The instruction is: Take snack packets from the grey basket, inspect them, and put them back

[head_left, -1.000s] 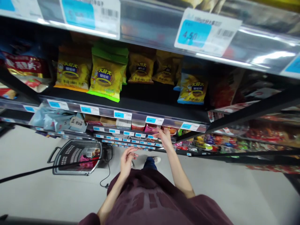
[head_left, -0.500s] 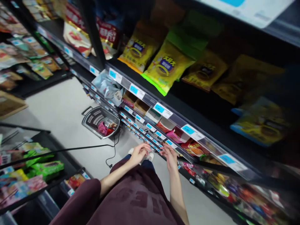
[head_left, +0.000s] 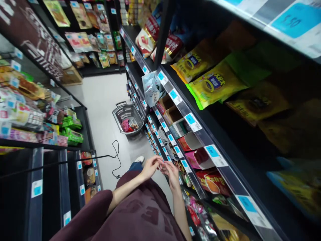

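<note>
**Pale floor (head_left: pixel 105 88) between crowded dark shelves (head_left: pixel 214 122)**

The aisle is narrow, with snack displays along both sides and a cardboard box (head_left: pixel 71 76) at the far left. Green packets (head_left: pixel 72 135) lie on the left; on the right, yellow bags (head_left: pixel 213 82) lean on an upper shelf, cut off from red-and-white bags (head_left: pixel 147 36) by a black post (head_left: pixel 163 33). A basket (head_left: pixel 123 112) stands on the floor close to the right-hand shelving, pink and red packets (head_left: pixel 127 125) inside. A black cord (head_left: pixel 117 155) trails nearby. Left hand (head_left: pixel 151 167) and right hand (head_left: pixel 170 172) meet at the fingertips, fingers loosely bent; whether either grip pinches anything, I cannot tell. An open pink box (head_left: pixel 199 158) sits shelved right of them, apart.
</note>
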The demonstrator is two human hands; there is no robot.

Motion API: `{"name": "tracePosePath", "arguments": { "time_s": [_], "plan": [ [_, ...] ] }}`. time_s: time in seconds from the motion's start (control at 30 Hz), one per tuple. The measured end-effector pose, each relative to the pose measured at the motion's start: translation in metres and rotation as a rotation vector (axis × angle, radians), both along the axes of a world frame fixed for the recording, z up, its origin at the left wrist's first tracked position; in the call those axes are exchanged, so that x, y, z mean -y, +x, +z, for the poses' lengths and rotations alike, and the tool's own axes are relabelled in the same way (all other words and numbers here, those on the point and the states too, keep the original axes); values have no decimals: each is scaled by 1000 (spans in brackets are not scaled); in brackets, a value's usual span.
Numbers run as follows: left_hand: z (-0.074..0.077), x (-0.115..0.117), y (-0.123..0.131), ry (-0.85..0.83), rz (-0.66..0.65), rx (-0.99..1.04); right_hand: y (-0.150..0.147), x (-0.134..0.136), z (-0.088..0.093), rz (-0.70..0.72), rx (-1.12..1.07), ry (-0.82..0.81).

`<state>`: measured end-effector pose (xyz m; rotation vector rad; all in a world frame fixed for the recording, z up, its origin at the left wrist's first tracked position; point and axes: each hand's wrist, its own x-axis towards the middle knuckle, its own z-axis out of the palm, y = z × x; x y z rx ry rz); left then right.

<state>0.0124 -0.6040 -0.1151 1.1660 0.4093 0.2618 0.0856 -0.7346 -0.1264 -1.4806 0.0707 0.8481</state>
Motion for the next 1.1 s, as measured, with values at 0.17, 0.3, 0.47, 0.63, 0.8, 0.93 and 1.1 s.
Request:
{"name": "tracePosePath", "arguments": {
  "time_s": [0.17,0.3,0.47,0.63,0.8,0.93,1.1],
  "plan": [
    [14,29,-11,-14,-51,-9,-9,17,-19,43,42,-21],
    [24,17,-25,70,-48,-42,-9,3,-27,221,70,-26],
    [16,-27,-43,41,98,-37,4,-53,-28,293,35,-84],
    [10,-98,-68,79,168,-48,4,-142,-37,277,41,-61],
    [5,-178,-106,127,201,-104,-30,-238,-51,412,109,-54],
    [-8,-228,-137,149,253,-186,-64,-294,-60,551,118,-62],
    [-27,-260,-156,91,300,-288,-80,-330,-81,603,100,-121]
  ]
}}
